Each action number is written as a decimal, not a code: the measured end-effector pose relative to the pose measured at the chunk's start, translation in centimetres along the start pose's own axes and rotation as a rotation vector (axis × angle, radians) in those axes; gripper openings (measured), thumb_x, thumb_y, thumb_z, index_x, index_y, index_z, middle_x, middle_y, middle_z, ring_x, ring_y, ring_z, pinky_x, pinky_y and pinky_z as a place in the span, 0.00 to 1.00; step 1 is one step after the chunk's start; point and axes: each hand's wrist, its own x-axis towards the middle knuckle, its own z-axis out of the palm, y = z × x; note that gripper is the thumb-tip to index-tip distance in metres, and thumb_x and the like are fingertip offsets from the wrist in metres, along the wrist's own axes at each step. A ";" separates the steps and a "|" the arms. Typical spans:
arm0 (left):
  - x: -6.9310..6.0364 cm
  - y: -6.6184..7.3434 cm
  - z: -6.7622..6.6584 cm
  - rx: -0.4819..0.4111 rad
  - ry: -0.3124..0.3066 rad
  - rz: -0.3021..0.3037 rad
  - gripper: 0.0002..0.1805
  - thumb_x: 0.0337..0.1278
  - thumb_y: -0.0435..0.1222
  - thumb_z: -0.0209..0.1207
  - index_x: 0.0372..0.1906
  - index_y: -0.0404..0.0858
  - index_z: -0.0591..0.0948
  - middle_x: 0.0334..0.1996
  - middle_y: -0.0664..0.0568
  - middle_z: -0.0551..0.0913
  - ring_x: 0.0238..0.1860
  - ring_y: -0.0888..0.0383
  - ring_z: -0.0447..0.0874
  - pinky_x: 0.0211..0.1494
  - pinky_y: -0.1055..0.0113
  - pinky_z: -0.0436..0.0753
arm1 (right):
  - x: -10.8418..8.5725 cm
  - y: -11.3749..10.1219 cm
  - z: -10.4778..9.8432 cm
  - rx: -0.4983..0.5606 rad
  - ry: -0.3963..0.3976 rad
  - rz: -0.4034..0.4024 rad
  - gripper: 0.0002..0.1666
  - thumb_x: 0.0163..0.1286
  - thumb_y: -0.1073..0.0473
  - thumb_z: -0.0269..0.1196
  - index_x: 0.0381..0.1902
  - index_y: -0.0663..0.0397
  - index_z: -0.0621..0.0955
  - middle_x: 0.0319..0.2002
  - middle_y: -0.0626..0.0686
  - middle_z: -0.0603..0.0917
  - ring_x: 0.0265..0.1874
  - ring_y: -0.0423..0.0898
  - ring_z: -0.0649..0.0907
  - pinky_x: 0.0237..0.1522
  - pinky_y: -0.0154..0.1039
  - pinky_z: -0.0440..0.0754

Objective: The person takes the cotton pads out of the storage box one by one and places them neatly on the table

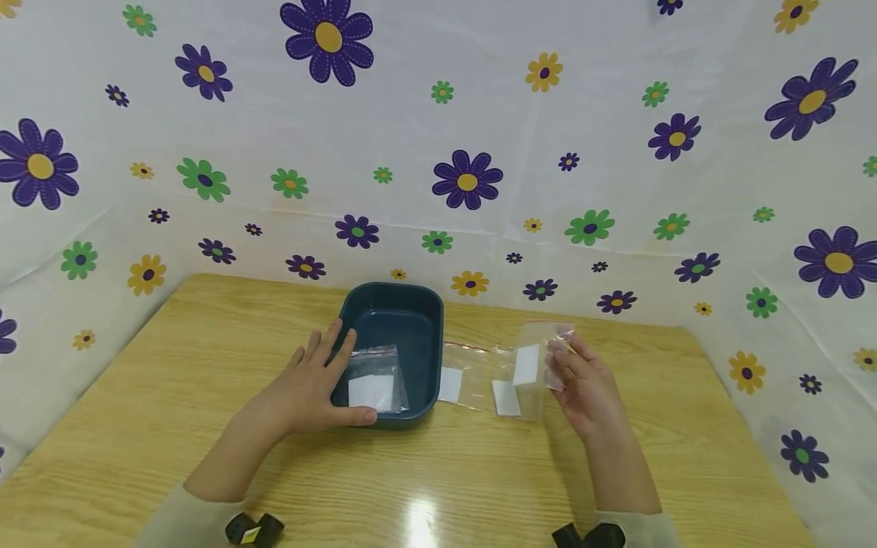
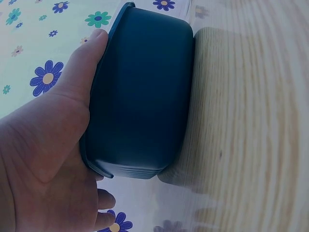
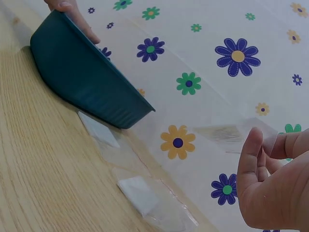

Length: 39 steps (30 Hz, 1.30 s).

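Note:
A dark blue plastic box (image 1: 404,331) stands on the table, holding clear zip bags (image 1: 374,390) with white squares inside. My left hand (image 1: 308,392) rests on its left rim with fingers spread, the thumb (image 2: 79,65) lying along the near edge. My right hand (image 1: 588,388) pinches a clear zip bag (image 1: 526,365) with a white piece in it, raised above the table right of the box. Two more clear bags with white squares lie on the table: one bag (image 1: 473,378) beside the box, another (image 1: 505,397) partly behind the held bag.
The light wooden table (image 1: 411,487) extends on all sides of the box. A white cloth (image 1: 411,129) with purple, green and yellow flowers hangs behind it and at both sides. Bands with black devices (image 1: 255,529) are on both wrists.

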 end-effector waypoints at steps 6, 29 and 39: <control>-0.1 -0.1 0.0 -0.001 0.001 -0.002 0.72 0.39 0.80 0.54 0.80 0.36 0.47 0.80 0.36 0.37 0.77 0.27 0.38 0.74 0.31 0.47 | 0.2 -0.3 -0.4 0.039 0.009 0.010 0.20 0.75 0.66 0.57 0.59 0.41 0.77 0.39 0.40 0.85 0.36 0.35 0.82 0.28 0.27 0.71; -0.2 -0.1 0.1 -0.004 0.005 -0.008 0.72 0.38 0.80 0.54 0.80 0.37 0.47 0.80 0.36 0.37 0.77 0.27 0.38 0.74 0.31 0.47 | 0.5 -1.0 -2.3 0.051 0.056 0.030 0.27 0.75 0.64 0.58 0.69 0.41 0.70 0.44 0.40 0.83 0.37 0.33 0.81 0.32 0.24 0.74; 0.0 -0.1 0.1 -0.002 0.011 -0.008 0.72 0.38 0.80 0.55 0.80 0.36 0.48 0.80 0.36 0.38 0.76 0.26 0.39 0.73 0.30 0.48 | 1.0 -1.0 -3.2 0.030 0.074 0.031 0.27 0.75 0.62 0.59 0.69 0.39 0.70 0.49 0.41 0.79 0.39 0.33 0.80 0.35 0.23 0.76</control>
